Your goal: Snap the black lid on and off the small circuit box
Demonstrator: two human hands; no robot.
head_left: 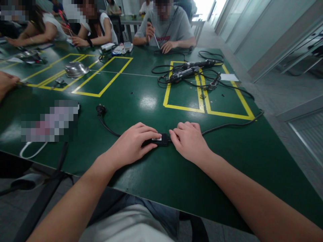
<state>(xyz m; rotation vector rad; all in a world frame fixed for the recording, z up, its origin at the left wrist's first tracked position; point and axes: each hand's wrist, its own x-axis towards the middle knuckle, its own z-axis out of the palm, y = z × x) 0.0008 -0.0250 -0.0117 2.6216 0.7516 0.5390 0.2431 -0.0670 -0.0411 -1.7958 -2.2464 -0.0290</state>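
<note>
A small black power adapter block (161,139) with a white label lies on the green table (141,97) near its front edge. My left hand (135,143) lies over its left end, fingers curled around it. My right hand (188,139) rests at its right end, fingers bent and pinching where the black cable (227,125) leaves it. Another cable runs left from the block to a black plug (101,109) lying on the table.
Two black electric screwdrivers (186,72) with tangled cords lie in yellow-taped boxes at the far right. A silver metal part (75,69) sits at the far left. Several people sit along the far and left sides. The table's right edge borders a grey floor.
</note>
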